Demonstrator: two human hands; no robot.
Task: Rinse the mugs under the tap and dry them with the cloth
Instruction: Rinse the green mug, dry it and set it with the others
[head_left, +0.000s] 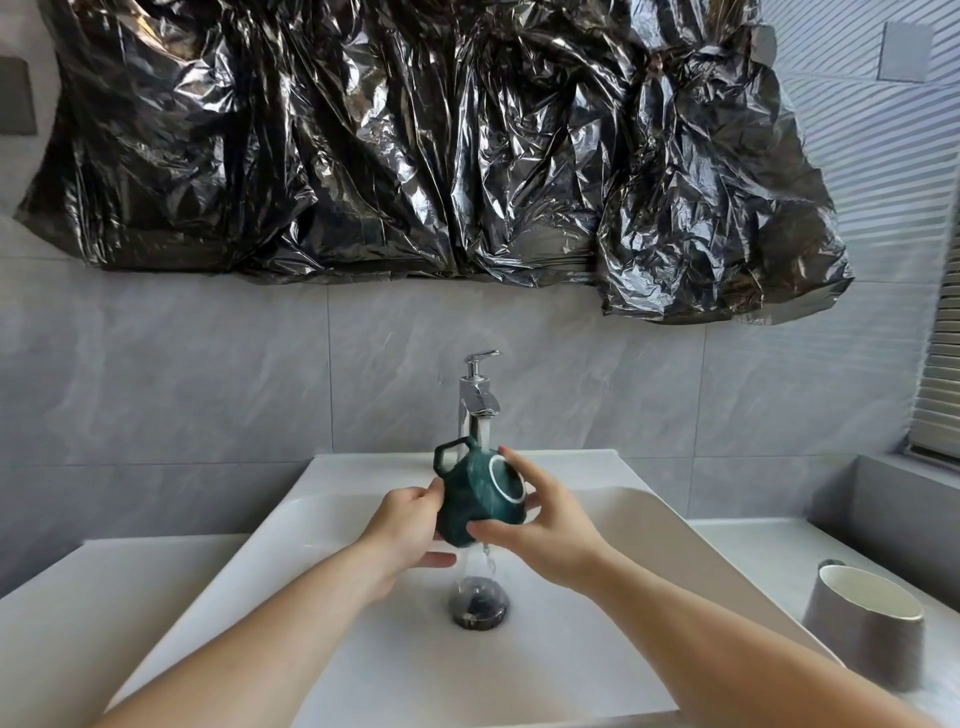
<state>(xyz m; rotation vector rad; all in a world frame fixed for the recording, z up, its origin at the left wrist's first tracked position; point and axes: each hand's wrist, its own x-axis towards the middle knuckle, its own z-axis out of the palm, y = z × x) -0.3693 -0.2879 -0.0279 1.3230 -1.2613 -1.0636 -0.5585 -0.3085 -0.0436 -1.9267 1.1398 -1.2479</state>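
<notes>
Dark green mug, tipped on its side between both hands, base toward the right hand, handle up (nearest the tap); water runs off it. Grey mug, upright, well right of the right hand.

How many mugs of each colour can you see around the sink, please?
Dark green mug, held in both hands under the tap: 1
Grey mug, on the counter to the right: 1
Total: 2
</notes>
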